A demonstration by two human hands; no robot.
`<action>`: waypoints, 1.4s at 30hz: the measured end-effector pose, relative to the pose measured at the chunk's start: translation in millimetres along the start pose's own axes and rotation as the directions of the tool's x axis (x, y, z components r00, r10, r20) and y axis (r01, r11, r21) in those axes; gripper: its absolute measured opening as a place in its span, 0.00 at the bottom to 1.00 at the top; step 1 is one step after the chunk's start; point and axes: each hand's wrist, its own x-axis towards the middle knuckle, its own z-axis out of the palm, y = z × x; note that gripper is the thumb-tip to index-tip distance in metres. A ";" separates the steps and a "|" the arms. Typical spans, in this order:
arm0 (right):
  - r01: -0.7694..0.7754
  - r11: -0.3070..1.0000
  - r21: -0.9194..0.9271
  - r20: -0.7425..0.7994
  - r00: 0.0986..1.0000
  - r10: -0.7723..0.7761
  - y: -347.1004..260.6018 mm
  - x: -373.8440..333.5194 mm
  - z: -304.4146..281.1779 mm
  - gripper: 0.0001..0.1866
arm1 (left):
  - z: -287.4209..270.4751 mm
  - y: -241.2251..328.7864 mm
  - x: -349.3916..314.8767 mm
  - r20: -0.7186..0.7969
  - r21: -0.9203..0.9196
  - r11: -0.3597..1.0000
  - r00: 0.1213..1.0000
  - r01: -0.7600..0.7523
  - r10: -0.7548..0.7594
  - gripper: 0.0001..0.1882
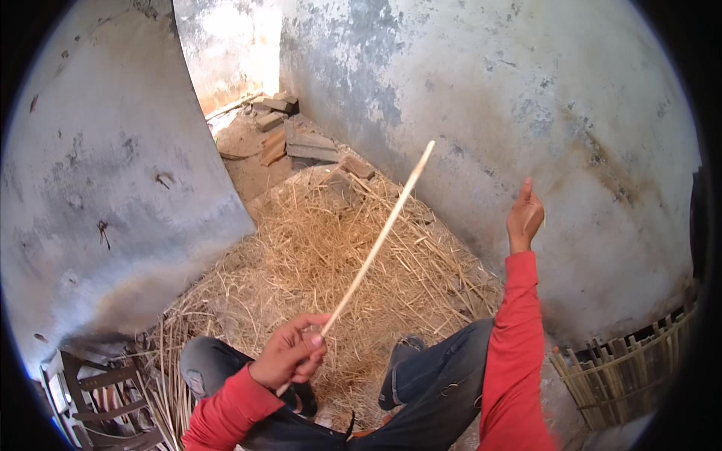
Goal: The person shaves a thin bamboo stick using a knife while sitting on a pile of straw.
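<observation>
Person's left hand (289,355) pinching a pale stick (378,242) above straw (301,240), right hand (525,218) raised, fingers curled, cannot tell on what

the head fisheye looks forward and down from above.

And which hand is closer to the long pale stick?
Left. The left hand grips the long pale stick near its lower end; the right hand is raised off to the right, apart from it, in front of the blotchy wall.
</observation>
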 end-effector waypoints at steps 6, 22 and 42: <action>-0.228 0.714 0.662 0.419 0.902 -0.101 -106.6 -60.3 -12.9 0.24 | 6.8 2.3 11.9 -0.051 0.060 0.998 0.998 -0.026 0.029 0.23; 0.024 0.885 0.465 0.378 0.899 -0.223 -158.1 -84.6 -38.4 0.26 | 13.6 0.5 19.7 0.017 0.080 0.996 0.999 -0.032 0.031 0.20; 0.070 0.884 0.462 0.405 0.870 -0.280 -176.7 -90.3 -22.5 0.26 | 9.2 5.7 11.6 -0.088 0.056 0.998 0.995 -0.035 0.039 0.21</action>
